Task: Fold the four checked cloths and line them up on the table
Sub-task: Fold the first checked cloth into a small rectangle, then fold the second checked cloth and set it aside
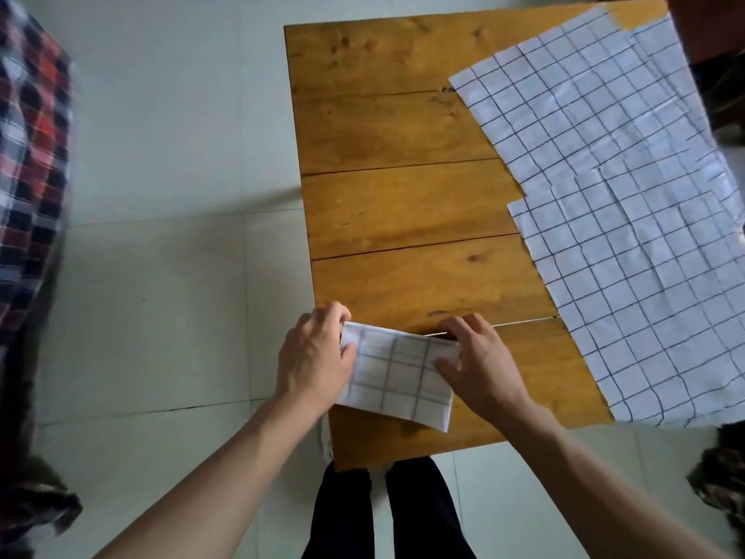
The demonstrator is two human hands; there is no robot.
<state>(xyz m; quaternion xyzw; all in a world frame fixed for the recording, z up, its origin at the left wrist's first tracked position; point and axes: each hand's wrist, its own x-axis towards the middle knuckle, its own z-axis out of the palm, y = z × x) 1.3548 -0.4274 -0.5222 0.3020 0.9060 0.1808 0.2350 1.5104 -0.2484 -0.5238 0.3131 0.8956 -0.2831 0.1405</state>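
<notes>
Wooden table (403, 203) | left hand (312, 357), right hand (481, 365): each pinches folded cloth (397, 377) ends

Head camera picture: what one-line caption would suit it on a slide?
Both hands, left hand and right hand, grip a folded checked cloth at the wooden table edge.

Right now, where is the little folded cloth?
The folded cloth is at the near left corner of the wooden table, held between the left hand and right hand.
</notes>
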